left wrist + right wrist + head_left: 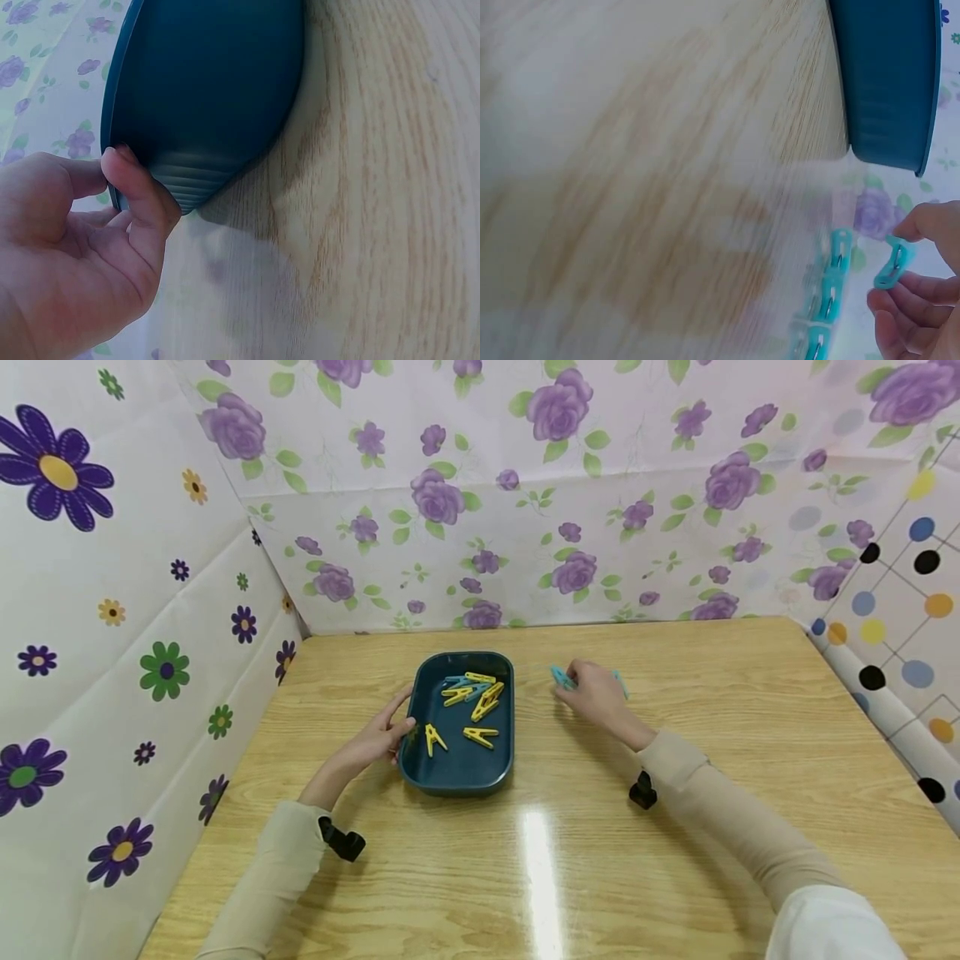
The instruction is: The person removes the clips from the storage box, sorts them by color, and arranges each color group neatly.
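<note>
A dark teal plastic basin (457, 768) stands on the wooden table with several yellow clothespins (480, 737) and a few blue ones (476, 692) inside. My left hand (378, 735) grips its left rim, thumb over the edge and fingers outside; the left wrist view shows this grip (112, 232) close up. To the right of the basin, my right hand (597, 692) pinches a light blue clothespin (895, 262) between thumb and fingers. Beside it, several more light blue clothespins (829, 296) form a row on the table, mostly hidden by the hand in the head view.
The wooden table (720, 710) runs back to a wall covered in purple-flowered cloth (510, 527). Patterned sheets with flowers (165, 670) and coloured dots (918, 672) close off the left and right sides. Glare (542, 877) lies on the tabletop in front.
</note>
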The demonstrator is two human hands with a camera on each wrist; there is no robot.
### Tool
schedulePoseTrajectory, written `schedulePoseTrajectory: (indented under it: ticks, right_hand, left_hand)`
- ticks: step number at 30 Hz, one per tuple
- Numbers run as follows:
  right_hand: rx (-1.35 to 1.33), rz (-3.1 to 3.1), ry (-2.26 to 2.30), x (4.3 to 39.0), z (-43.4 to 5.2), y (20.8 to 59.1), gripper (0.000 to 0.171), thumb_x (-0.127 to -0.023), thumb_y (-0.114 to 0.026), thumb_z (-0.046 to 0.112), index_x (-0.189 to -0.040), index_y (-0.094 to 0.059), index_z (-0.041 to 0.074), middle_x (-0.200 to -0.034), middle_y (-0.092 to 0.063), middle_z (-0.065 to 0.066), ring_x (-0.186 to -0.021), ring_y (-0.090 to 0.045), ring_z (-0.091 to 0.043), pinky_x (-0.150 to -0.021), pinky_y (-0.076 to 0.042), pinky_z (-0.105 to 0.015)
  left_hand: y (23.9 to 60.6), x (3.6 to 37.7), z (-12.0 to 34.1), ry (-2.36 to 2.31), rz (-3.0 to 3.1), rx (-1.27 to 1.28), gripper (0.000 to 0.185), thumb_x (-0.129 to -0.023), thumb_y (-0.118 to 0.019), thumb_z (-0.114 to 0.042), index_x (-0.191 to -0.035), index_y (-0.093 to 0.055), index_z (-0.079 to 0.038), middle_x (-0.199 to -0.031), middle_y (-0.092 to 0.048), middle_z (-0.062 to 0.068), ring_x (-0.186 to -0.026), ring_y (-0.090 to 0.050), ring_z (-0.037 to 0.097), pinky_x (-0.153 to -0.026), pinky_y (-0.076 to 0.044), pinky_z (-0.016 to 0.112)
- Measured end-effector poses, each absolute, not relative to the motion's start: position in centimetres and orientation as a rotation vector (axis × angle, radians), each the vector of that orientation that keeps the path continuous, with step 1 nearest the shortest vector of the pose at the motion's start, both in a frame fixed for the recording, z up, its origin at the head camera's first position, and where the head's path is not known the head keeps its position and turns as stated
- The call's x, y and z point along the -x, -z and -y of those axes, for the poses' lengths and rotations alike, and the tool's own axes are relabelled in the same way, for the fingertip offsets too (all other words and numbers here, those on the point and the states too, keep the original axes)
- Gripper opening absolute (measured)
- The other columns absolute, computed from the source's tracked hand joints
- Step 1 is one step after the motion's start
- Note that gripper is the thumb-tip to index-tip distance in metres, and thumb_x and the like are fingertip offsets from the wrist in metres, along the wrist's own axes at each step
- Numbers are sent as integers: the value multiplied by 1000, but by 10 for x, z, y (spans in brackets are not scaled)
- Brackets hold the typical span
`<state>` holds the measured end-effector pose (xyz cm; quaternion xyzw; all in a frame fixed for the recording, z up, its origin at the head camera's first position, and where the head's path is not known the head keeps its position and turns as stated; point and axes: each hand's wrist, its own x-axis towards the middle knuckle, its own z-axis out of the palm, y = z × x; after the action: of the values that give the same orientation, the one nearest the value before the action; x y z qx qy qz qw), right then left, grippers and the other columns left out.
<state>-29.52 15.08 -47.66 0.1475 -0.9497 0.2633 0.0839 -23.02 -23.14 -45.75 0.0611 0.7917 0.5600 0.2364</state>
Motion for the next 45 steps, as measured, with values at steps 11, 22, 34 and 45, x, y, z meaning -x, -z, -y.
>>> schedulePoseTrajectory:
  ticks: [11,22,34,45]
  right_hand:
    - [-316,2983,-730,296,-174,472,27,-89,-65,27,-82,-61,2,-65,-58,-8,-50,-46,-14,-43,-33,-24]
    - [-269,3024,-746,296,-194,472,38,-92,-61,27,-62,-43,11,-50,-33,3,-44,-28,-10,-42,-23,-23]
    - [-179,3023,-753,296,-215,468,44,-94,-57,28,-56,-40,12,-44,-31,5,-39,-26,-9,-38,-21,-22]
    - [-67,3049,-726,298,-232,470,52,-95,-52,29,-46,-37,15,-40,-28,7,-36,-23,-7,-37,-21,-21]
  left_hand:
    - [457,229,230,-1545,-2172,-159,60,-106,-38,-23,-156,-7,-33,-61,-44,-2,-50,-47,12,-51,-44,29]
    - [459,230,231,-1543,-2172,-162,60,-106,-38,-23,-156,-7,-33,-59,-41,-2,-49,-45,13,-50,-45,30]
    - [459,230,231,-1545,-2179,-159,60,-106,-39,-24,-156,-7,-35,-59,-41,-3,-49,-45,12,-51,-45,29]
    - [459,229,232,-1540,-2192,-160,60,-106,-39,-25,-156,-7,-34,-58,-39,-3,-49,-44,12,-51,-45,29]
